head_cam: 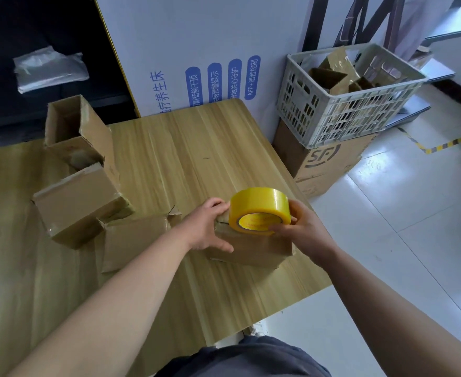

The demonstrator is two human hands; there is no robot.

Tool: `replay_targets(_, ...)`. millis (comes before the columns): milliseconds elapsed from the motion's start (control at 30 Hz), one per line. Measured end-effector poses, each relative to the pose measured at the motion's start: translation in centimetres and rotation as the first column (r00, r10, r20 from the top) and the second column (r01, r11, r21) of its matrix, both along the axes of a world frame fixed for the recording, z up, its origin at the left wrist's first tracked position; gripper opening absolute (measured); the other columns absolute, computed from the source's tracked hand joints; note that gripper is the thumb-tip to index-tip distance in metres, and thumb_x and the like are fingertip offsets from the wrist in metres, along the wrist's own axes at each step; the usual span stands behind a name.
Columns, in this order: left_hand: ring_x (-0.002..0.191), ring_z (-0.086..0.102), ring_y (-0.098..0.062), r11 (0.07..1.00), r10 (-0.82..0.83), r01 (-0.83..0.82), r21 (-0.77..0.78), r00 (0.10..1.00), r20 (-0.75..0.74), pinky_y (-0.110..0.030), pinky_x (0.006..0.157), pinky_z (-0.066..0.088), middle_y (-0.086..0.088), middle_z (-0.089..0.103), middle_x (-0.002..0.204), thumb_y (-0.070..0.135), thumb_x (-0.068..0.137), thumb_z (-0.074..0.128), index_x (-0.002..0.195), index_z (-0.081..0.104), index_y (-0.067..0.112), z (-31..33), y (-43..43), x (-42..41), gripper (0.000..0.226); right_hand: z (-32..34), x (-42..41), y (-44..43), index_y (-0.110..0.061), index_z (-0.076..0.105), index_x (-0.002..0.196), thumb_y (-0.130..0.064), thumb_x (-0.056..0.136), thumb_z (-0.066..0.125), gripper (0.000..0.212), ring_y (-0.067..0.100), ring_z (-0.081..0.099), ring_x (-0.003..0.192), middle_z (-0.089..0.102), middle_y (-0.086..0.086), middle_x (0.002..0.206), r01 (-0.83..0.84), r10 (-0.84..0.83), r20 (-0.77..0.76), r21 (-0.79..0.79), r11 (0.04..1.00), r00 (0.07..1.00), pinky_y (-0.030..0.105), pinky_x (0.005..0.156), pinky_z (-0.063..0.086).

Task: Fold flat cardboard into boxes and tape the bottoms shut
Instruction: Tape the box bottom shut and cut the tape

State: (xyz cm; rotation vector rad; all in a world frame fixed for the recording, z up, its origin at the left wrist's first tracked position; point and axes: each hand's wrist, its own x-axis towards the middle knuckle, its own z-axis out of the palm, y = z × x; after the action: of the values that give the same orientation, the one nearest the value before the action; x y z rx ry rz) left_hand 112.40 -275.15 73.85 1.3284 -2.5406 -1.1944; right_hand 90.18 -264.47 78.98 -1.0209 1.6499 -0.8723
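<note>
A small folded cardboard box (253, 248) lies on the wooden table (185, 148) near its right edge. My left hand (207, 227) grips the box's left end, fingers over the top and thumb along the near side. My right hand (302, 229) holds a yellow roll of tape (259, 209) against the box's top, with fingers in the roll's core. A flat cardboard piece (134, 243) lies just left of the box.
Two folded boxes stand at the table's left: one closed (77, 205), one open-topped (74, 126). Right of the table, a grey plastic crate (343, 112) of cardboard scraps sits on a large carton (330, 161). A white printed panel (196, 50) leans behind.
</note>
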Motion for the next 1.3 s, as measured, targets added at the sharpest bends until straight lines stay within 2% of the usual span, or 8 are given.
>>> replay_targets(200,0.137,0.031,-0.012,0.999,-0.034,0.032,0.017,0.991,0.131,-0.032,0.112,0.031,0.012,0.018,0.153,0.046,0.060,0.087,0.153,0.017,0.030,1.2,-0.2,-0.1,0.117,1.4,-3.9,1.2,-0.020,0.056,0.101,-0.005,0.066,0.066,0.040,0.020,0.052,0.078,0.055,0.008,0.087,0.175,-0.174,0.017,-0.129,0.976,0.985,0.037,0.065,0.044)
replay_targets(400,0.139,0.029,-0.011,1.000,-0.012,0.010,0.016,0.990,0.138,-0.031,0.113,0.030,0.015,0.016,0.153,0.048,0.057,0.088,0.152,0.020,0.034,1.2,-0.2,-0.1,0.117,1.1,-8.1,4.0,-0.022,0.053,0.107,-0.009,0.063,0.068,0.048,0.017,0.050,0.079,0.054,0.003,0.090,0.122,-0.145,-0.239,-0.108,0.987,0.960,0.029,0.061,0.043)
replay_targets(533,0.138,0.029,-0.011,1.000,0.010,-0.008,-0.014,0.986,0.166,-0.027,0.108,0.031,0.016,0.016,0.154,0.049,0.056,0.088,0.151,0.021,0.036,1.4,0.2,-0.1,0.117,-0.5,-9.2,4.3,-0.023,0.048,0.107,0.005,0.073,0.068,0.048,0.014,0.047,0.079,0.050,-0.001,0.091,0.033,-0.068,-0.370,-0.101,0.994,0.927,0.027,0.060,0.040)
replay_targets(700,0.139,0.029,-0.013,0.999,0.031,-0.033,0.008,0.979,0.203,-0.033,0.112,0.031,0.018,0.015,0.155,0.050,0.053,0.089,0.150,0.021,0.039,1.5,0.2,-0.1,0.118,-2.9,-11.4,4.7,-0.023,0.048,0.104,-0.007,0.069,0.080,0.050,0.018,0.047,0.086,0.050,0.000,0.097,-0.062,0.029,-0.489,-0.052,0.997,0.872,0.030,0.064,0.039)
replay_targets(1000,0.141,0.023,-0.022,0.997,0.033,-0.006,-0.074,0.928,0.370,-0.037,0.116,0.020,0.018,0.011,0.157,0.058,0.057,0.083,0.150,0.012,0.043,2.5,0.6,-0.8,0.117,-7.3,-12.6,4.8,-0.017,0.048,0.111,-0.009,0.071,0.073,0.048,0.024,0.051,0.095,0.051,0.003,0.104,-0.179,0.213,-0.455,0.116,0.977,0.865,0.033,0.070,0.044)
replay_targets(1167,0.147,-0.017,-0.017,0.994,0.006,0.058,-0.093,0.818,0.575,-0.039,0.118,-0.009,0.005,-0.020,0.159,0.035,0.086,0.065,0.153,-0.007,0.033,3.5,2.4,-3.0,0.098,-7.9,-11.5,4.1,-0.030,0.044,0.112,-0.059,0.062,0.068,0.062,0.017,0.049,0.097,0.048,-0.002,0.106,-0.285,0.342,-0.376,0.200,0.938,0.861,0.030,0.076,0.045)
replay_targets(1233,0.145,-0.023,-0.015,0.993,0.065,-0.005,-0.114,0.845,0.530,-0.036,0.115,-0.014,0.002,-0.026,0.157,0.012,0.091,0.048,0.153,-0.009,0.028,3.4,4.3,-4.7,0.086,-8.0,-11.1,3.6,-0.031,0.048,0.113,-0.075,0.069,0.055,0.063,0.015,0.051,0.095,0.050,-0.003,0.106,-0.319,0.375,-0.334,0.211,0.924,0.865,0.028,0.076,0.045)
replay_targets(1300,0.145,-0.023,-0.017,0.978,0.198,-0.147,-0.149,0.878,0.436,-0.036,0.115,-0.015,-0.002,-0.024,0.159,0.017,0.093,0.036,0.154,-0.008,0.022,2.7,6.1,-6.6,0.075,-8.0,-10.6,3.0,-0.023,0.055,0.108,-0.069,0.085,0.049,0.051,0.016,0.055,0.090,0.056,0.001,0.101,-0.328,0.381,-0.297,0.215,0.920,0.875,0.028,0.071,0.044)
